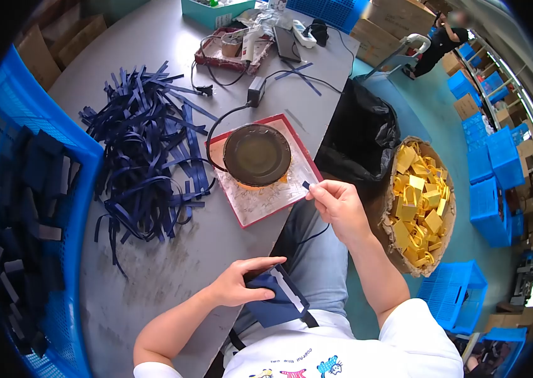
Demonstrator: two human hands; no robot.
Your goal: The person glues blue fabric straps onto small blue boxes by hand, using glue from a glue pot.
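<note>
left hand [241, 281]: flat, fingers spread on navy bag [282, 302], 6 o'clock
right hand [339, 205]: pinching ribbon strip [306, 185] by glue pot [257, 154]
progress: ribbon pile [147, 145] at 10 o'clock, loads left I'd guess

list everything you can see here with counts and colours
ribbon strips: many, dark blue, heaped on the table
tray: one, red-edged, table edge
round pot: one, dark, on the tray
crate: one, blue, far left, holds dark pieces
basket: one, brown, floor right, holds yellow pieces
bag: one, black, beside the basket
floor crates: several, blue, right
person: one, dark clothes, top right
left hand: one, holds dark blue folded piece
right hand: one, pinches dark blue strip
</note>
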